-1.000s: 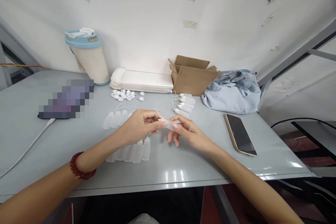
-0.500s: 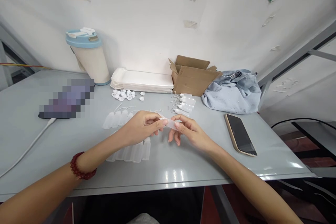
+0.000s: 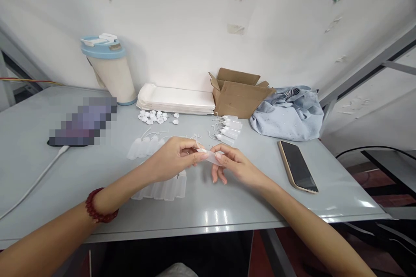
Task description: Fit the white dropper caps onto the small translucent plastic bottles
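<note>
Between my two hands is a small translucent plastic tube point(image 3: 211, 157), held above the table. At its left end, my left hand point(image 3: 177, 156) pinches it between thumb and fingers, near a white piece partly hidden by the fingertips. My right hand point(image 3: 235, 162) grips the other end with thumb and index finger, its lower fingers loosely curled. Several similar tubes point(image 3: 162, 188) lie in a row under my left forearm, partly covered. Behind my left hand, more tubes with thin strings point(image 3: 143, 147) lie side by side. Beyond my right hand are several capped tubes with strings point(image 3: 230, 127).
A pile of small white caps point(image 3: 152, 116) lies before a white stack point(image 3: 182, 99). Along the wall stand a tumbler point(image 3: 113, 73), an open cardboard box point(image 3: 240, 99) and a bundled grey cloth point(image 3: 289, 114). Phones lie on the left point(image 3: 84, 123) and right point(image 3: 298, 166).
The tube has tilted slightly and dropped a little at its right end. My right hand's lower fingers have shifted down. The things on the table stay where they were.
</note>
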